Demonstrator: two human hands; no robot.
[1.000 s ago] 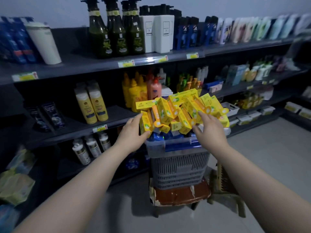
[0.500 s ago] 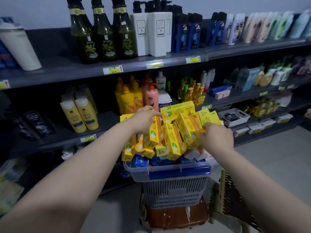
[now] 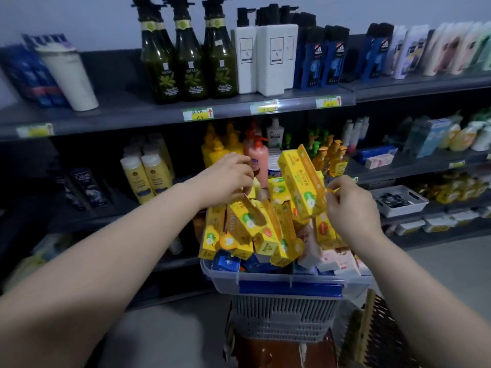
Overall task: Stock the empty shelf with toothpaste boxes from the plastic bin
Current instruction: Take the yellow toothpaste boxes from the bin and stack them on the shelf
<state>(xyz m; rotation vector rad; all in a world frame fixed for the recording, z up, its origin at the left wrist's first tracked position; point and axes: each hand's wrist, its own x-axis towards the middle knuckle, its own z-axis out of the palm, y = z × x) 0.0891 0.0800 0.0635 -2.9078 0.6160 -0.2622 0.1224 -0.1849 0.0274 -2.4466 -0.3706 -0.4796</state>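
Bin [image 3: 265,278] sits on grey basket [image 3: 281,317], basket on brown stool [image 3: 279,351], in front of shelves [image 3: 132,115]. Bin is heaped w/ yellow boxes [image 3: 239,229], pile well above the rim. Blue packs [image 3: 228,262] and pink packs [image 3: 337,258] lie lower, at rim level. R hand [image 3: 350,208] pinches raised box [image 3: 300,179] at its lower right end, thumb + fingers curled on it. Raised box is tilted, upper end twd shelves, above the pile. L hand [image 3: 225,179] is on top of pile at back left, fingers curled down among boxes; can't tell if it grips one. Pump bottles [image 3: 260,160] stand on shelves just behind pile, green bottles [image 3: 191,67] higher up.
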